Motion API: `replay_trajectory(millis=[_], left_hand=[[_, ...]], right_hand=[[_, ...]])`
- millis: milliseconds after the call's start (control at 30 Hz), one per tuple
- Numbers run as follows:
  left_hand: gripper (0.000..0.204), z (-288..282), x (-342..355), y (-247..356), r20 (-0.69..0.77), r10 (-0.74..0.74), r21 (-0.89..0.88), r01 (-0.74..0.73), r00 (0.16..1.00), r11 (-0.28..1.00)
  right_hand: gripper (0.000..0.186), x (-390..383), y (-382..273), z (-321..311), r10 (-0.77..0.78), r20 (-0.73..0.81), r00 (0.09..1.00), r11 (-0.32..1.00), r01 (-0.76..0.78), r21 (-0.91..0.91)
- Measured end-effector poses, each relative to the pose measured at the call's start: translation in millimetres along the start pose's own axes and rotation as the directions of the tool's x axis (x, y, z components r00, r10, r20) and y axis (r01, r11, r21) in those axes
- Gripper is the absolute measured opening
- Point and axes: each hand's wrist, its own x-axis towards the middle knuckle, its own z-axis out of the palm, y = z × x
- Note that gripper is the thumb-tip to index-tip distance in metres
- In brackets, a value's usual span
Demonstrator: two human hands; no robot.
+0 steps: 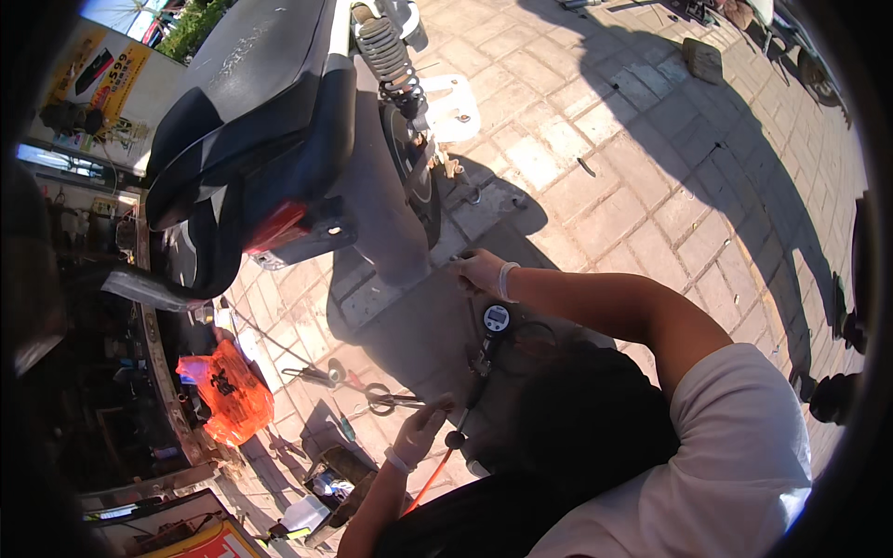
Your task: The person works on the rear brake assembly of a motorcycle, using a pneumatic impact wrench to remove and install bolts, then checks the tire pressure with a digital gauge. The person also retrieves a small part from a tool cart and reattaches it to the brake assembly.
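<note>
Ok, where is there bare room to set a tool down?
The sunlit paving between the right hand and brown block is mostly bare, bar small dark bits. It is crowded around the left hand: digital gauge, dark loop-handled tool and, farther left, orange bag.

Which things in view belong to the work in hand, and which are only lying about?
Seemingly in use:
orange hose, near left hand
scooter, near right hand
round gauge, between both hands

Probably just lying about:
orange plastic bag
block on the paving
</note>
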Motion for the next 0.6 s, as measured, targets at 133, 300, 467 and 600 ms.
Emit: replay_trajectory(millis=[133, 300, 467, 600], left_hand=[[0.041, -28.5, -19.8, -28.6, -0.143, -0.076, 0.165, 0.099, 0.987, 0.981], [0.047, -41.5, -54.6, -98.5, -0.436, -0.04, 0.362, 0.216, 0.899, 0.907], [0.043, -10.6, -102.3, -136.4, -0.683, -0.079, 0.062, 0.164, 0.727, 0.984], [0.034, 6.4, -149.4, -166.1, -0.905, -0.208, -0.151, 0.179, 0.371, 0.972]], right_hand=[[0.054, -51.8, 21.7, 1.1, -0.076, 0.315, 0.946, 0.593, 0.297, -0.749], [0.046, -107.2, 6.7, 28.6, -0.033, 0.553, 0.832, -0.074, 0.55, -0.832], [0.046, -125.7, -10.0, 56.6, 0.29, 0.469, 0.834, -0.24, 0.538, -0.808], [0.042, -112.7, 1.1, 82.9, 0.382, 0.356, 0.853, -0.336, 0.487, -0.807]])
